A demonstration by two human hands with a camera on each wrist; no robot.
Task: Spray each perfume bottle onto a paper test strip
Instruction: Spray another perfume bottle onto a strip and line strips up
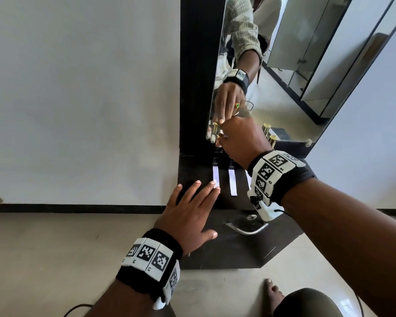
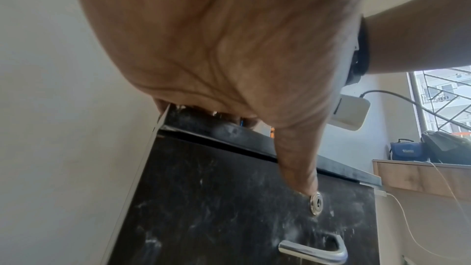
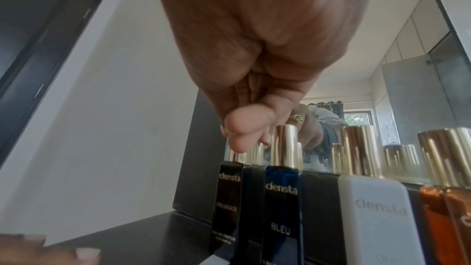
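Observation:
Several perfume bottles with gold caps stand in a row against the mirror: black (image 3: pixel 226 209), blue (image 3: pixel 280 209), white (image 3: pixel 377 219) and orange (image 3: pixel 446 219). My right hand (image 1: pixel 240 140) reaches over the left end of the row, and its thumb (image 3: pixel 239 128) and fingers pinch the gold cap of the black bottle (image 1: pixel 218 152). White paper strips lie in front of the bottles; the left strip (image 1: pixel 216 177) sits under a fingertip of my left hand (image 1: pixel 192 207), which lies flat on the dark cabinet top (image 1: pixel 192 172). A second strip (image 1: pixel 232 181) lies free, and my right wrist partly hides a third (image 1: pixel 248 179).
The mirror (image 1: pixel 295 76) rises right behind the bottles and reflects my hand. Below the top, the cabinet front carries a lock (image 2: pixel 316 203) and a metal handle (image 2: pixel 313 251). A white wall stands to the left. My foot (image 1: pixel 273 294) is on the floor below.

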